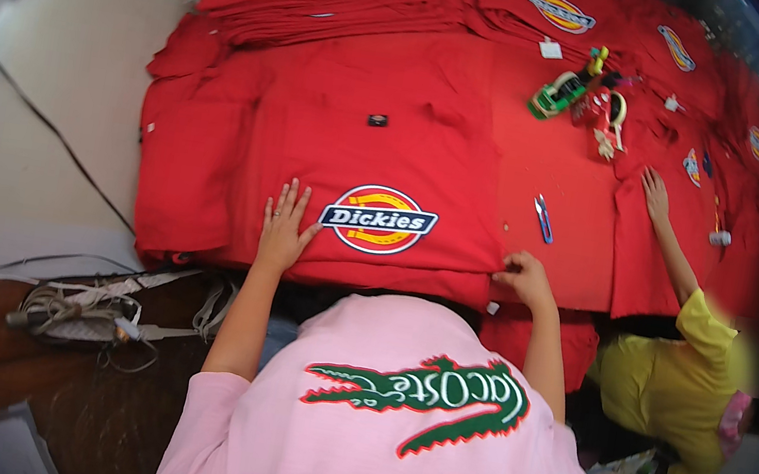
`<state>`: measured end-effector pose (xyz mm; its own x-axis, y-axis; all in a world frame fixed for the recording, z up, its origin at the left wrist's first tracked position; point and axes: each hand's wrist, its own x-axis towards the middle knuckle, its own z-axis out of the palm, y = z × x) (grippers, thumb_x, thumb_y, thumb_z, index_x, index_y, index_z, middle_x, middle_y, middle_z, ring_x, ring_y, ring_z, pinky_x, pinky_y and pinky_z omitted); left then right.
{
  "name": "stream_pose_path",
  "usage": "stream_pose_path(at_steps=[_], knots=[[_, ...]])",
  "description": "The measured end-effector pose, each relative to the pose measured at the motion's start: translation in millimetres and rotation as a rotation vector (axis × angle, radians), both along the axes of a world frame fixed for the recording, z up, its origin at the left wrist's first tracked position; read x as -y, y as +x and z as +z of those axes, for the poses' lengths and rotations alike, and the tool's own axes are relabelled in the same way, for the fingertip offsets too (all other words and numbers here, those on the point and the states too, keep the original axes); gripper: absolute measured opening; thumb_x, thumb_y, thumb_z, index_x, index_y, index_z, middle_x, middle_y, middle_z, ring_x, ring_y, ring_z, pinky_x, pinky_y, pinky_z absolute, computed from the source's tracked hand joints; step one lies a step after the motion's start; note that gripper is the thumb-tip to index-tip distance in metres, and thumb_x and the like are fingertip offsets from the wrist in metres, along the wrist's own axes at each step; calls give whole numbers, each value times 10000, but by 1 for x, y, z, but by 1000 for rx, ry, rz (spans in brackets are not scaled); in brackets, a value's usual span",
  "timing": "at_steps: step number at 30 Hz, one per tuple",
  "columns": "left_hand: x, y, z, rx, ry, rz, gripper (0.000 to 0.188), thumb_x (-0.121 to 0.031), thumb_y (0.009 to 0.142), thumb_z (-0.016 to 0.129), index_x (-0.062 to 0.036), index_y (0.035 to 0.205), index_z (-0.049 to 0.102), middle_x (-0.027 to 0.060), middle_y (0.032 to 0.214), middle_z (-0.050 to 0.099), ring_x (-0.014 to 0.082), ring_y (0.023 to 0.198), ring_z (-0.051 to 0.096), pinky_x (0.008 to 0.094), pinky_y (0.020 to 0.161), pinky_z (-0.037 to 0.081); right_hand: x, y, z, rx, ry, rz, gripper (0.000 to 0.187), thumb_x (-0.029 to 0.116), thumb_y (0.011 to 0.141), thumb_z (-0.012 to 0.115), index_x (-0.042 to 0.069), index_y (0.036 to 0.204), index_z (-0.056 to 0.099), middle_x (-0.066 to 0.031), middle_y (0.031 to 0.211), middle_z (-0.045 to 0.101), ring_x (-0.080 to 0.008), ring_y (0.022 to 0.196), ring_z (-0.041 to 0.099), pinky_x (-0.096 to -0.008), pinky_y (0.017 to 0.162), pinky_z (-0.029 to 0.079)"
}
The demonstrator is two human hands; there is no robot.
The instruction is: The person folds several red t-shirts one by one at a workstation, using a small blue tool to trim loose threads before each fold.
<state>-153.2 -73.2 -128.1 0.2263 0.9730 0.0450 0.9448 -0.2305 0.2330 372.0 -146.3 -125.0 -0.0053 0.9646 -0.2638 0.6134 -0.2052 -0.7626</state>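
A red T-shirt [410,163] is spread on the table in front of me, with an oval logo patch in yellow, red, white and dark blue near its front edge. To the left of the patch, my left hand [282,234] lies flat on the fabric with its fingers apart. At the shirt's right front corner, the curled fingers of my right hand [527,281] pinch the edge of the cloth. A small dark label [377,121] shows farther up the shirt. Blue thread snips [543,219] lie on the red surface beyond my right hand.
Stacked red shirts [336,5] line the far side. A green tape dispenser [558,94] and tape rolls [614,115] stand back right. A co-worker in a yellow shirt [672,379] reaches a hand [656,195] onto red cloth at right. Coiled cords [84,311] lie lower left.
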Motion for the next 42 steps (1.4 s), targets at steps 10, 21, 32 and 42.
stream_pose_path(at_steps=[10,21,32,42], knots=[[90,-44,-40,547,162,781,476,-363,849,843,-49,1176,695,184,1181,661,354,1108,624,452,978,481,45,-12,10,-590,-279,-279,462,228,980,717,88,1399,582,-39,880,745,-85,721,668,-221,628,452],[89,-66,16,1269,-456,811,190,-297,997,713,-143,1060,622,-5,1022,703,134,902,703,288,804,516,17,-11,35,-738,-245,-316,149,250,998,714,128,1051,647,-34,936,752,-96,788,701,-238,704,507],[91,-68,-22,1192,-519,744,246,-289,963,748,-102,1106,675,27,999,732,112,830,676,274,778,511,5,-36,-1,-376,-179,-79,153,124,999,655,19,1098,704,-59,967,756,-105,791,656,-257,733,514],[62,-90,124,1535,-503,420,287,-198,1017,678,-52,1263,661,58,1180,747,169,1029,726,349,948,559,-3,-3,151,-749,151,26,213,107,982,655,-33,1121,732,-89,1022,764,-161,953,688,-312,875,512]])
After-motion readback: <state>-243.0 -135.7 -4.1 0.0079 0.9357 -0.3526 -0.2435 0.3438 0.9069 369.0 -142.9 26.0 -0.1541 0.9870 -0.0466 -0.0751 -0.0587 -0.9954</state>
